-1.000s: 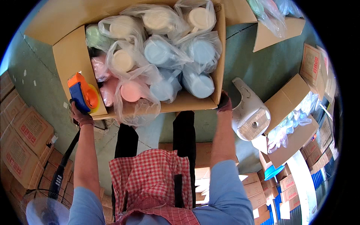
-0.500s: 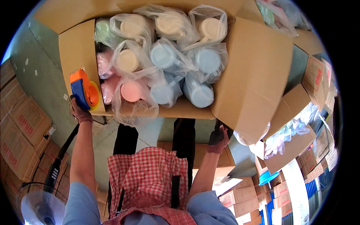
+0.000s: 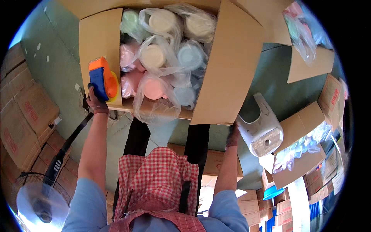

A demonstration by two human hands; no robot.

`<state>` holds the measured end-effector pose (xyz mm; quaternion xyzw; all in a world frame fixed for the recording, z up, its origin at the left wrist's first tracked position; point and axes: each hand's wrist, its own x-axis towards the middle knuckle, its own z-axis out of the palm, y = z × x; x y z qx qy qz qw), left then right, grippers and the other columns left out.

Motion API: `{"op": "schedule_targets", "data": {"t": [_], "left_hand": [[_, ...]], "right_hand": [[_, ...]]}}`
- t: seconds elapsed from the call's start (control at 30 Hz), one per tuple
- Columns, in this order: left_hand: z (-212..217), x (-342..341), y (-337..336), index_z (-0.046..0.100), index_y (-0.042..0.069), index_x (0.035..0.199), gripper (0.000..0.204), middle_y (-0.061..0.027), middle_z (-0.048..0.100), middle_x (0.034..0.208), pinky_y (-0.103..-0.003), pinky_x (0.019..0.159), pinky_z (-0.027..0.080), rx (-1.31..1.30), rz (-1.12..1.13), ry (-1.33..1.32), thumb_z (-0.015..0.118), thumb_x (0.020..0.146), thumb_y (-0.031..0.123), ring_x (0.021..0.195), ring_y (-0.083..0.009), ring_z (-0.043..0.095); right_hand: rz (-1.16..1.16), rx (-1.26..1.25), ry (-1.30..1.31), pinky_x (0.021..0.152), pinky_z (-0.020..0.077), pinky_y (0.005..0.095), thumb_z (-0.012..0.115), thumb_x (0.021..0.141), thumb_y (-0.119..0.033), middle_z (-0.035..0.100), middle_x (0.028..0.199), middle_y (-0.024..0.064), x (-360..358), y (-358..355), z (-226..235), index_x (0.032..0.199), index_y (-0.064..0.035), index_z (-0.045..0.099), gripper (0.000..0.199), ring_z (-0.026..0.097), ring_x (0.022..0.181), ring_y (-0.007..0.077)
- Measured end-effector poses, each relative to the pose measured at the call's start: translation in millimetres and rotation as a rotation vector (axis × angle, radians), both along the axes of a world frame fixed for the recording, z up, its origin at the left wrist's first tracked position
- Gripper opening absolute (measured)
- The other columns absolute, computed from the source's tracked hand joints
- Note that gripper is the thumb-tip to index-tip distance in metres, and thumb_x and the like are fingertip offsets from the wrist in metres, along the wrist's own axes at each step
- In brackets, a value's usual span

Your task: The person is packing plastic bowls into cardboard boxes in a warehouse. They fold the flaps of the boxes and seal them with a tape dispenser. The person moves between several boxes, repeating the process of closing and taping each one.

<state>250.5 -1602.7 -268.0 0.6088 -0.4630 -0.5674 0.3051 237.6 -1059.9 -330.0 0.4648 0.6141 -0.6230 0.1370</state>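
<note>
Left hand (image 3: 96,103), gloved, fist closed on the handle of an orange-and-blue tape dispenser (image 3: 102,79), which rests on the left flap (image 3: 100,42) of the open cardboard box (image 3: 162,110). Right hand (image 3: 233,133) grips the near edge of the right flap (image 3: 232,65), which is folded partway over the opening. Inside: bagged round containers (image 3: 154,58) in cream, pink, blue, green. Bare green floor (image 3: 50,73) on the left. Stacked cartons (image 3: 23,108) and a fan (image 3: 33,201) lower left; white plastic part (image 3: 262,131) just right of the box.

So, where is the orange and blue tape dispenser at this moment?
In the head view, the tape dispenser is in the left hand, resting on the left flap of the open cardboard box, beside the bagged pink cups.
</note>
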Motion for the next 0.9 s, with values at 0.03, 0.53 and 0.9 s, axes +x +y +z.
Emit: {"op": "schedule_targets", "data": {"t": [0.03,0.53,0.9], "left_hand": [[-5.0,1.7,-2.0,0.056,0.0,0.096,0.039,-0.0045,0.054,0.092,-0.029,0.076,0.039,-0.006,-0.076,0.051,0.065,0.068,0.026,0.082,-0.0167,0.049],[116.5,-80.5,-23.1,0.05,0.007,0.104,0.041,-0.0073,0.054,0.086,-0.034,0.078,0.041,0.177,-0.408,0.131,0.05,0.08,0.04,0.079,-0.0194,0.052],[40.2,-26.6,95.0,0.055,0.0,0.092,0.046,-0.0119,0.059,0.082,-0.034,0.07,0.044,-0.377,-1.028,-0.217,0.063,0.059,0.031,0.077,-0.0218,0.057]], "right_hand": [[0.049,-0.085,-0.096,0.076,0.0399,0.0284,0.047,0.083,-0.034,0.06,0.087,0.0054,24.3,14.0,-18.1,0.098,-0.0027,0.056,0.036,0.054,0.082,0.0161],[-0.189,-1.024,0.192,0.062,0.0373,0.0292,0.04,0.084,-0.038,0.034,0.055,-0.0063,-47.0,-93.6,132.3,0.068,-0.0163,0.041,0.027,0.032,0.047,0.0089],[-0.055,-0.937,0.217,0.068,0.0422,0.0385,0.052,0.075,-0.038,0.057,0.082,0.0082,-193.0,-117.5,24.4,0.075,-0.0072,0.057,0.031,0.053,0.08,0.0253]]}}
